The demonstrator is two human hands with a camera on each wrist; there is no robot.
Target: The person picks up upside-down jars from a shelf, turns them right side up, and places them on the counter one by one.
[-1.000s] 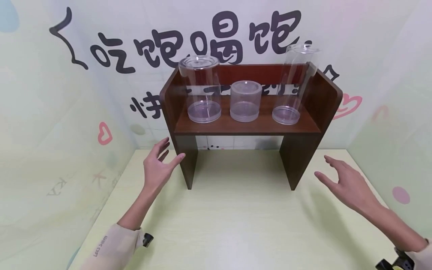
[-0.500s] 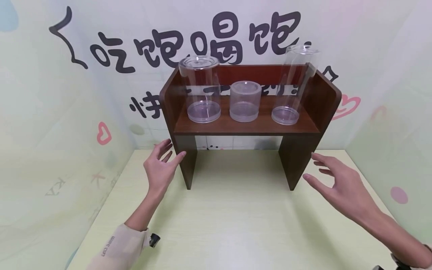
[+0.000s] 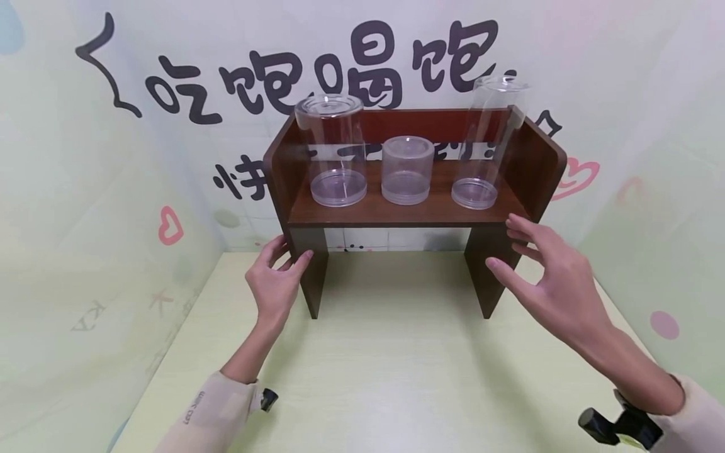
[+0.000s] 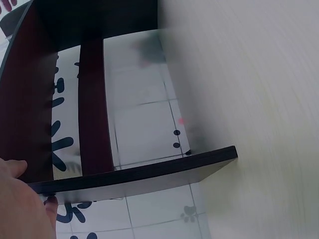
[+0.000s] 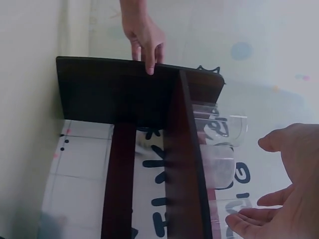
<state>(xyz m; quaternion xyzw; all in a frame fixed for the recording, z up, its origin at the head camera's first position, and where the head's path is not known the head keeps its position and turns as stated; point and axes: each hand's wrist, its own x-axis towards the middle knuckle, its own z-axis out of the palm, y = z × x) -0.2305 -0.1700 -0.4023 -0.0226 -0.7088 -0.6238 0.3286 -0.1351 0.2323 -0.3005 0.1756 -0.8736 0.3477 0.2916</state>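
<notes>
A dark brown wooden shelf (image 3: 374, 216) stands on the table. Its raised board carries three clear containers: a wide jar (image 3: 338, 189) at left, a short cup-like container (image 3: 406, 173) in the middle and a tall narrow jar (image 3: 474, 194) at right. My left hand (image 3: 274, 283) holds the front edge of the left side panel (image 4: 139, 177), thumb on the inner side and fingers on the outer, as the left wrist view shows. Just in front of the right side panel, my right hand (image 3: 557, 286) is raised with its fingers spread apart, holding nothing; the head view shows no clear contact.
Beneath the raised board, the shelf is open between its two side panels. A pale table (image 3: 385, 377) extends in front. White printed sheets with large black characters (image 3: 370, 63) form the back wall, and similar sheets (image 3: 102, 251) flank both sides.
My right hand has moved left and upward to the shelf's right panel. The left hand has closed in slightly on the left panel. Shelf and containers stay put; the view shifts slightly.
</notes>
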